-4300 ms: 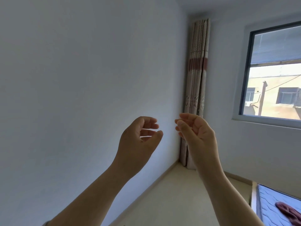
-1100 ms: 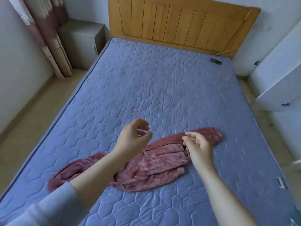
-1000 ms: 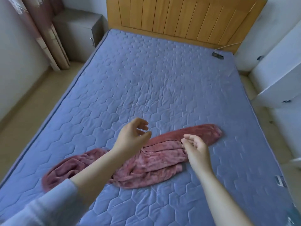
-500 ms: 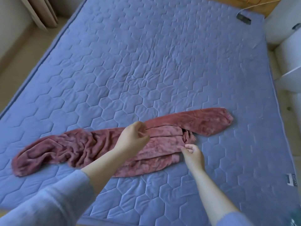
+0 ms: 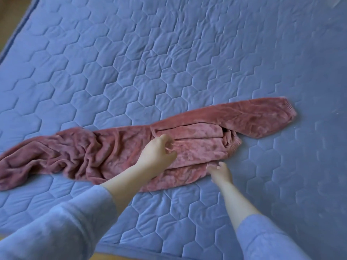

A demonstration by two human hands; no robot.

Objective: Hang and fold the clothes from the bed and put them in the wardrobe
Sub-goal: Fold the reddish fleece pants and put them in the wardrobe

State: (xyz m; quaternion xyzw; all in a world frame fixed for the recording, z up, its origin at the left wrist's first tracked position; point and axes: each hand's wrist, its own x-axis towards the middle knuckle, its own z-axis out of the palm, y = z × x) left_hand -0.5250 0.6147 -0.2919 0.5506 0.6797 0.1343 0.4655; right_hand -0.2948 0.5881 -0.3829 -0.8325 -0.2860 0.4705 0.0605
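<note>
Blue quilted mattress [image 5: 187, 53] fills view, nothing lying on dusky-pink plush garment [image 5: 90, 154]. Garment stretched left to right across near part of bed, one end folded back on itself. Left hand [image 5: 156, 152] over its middle, fingers loosely curled, gripping nothing visible. Right hand [image 5: 219, 172] blurred at garment's near edge, fingers spread; contact unclear.

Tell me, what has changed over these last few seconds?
Both hands dropped from mid-air to the pink plush garment: the left hand hovers over its middle, the right hand reaches its near edge. No grip shows yet. The garment stayed stretched across the blue quilted mattress.
</note>
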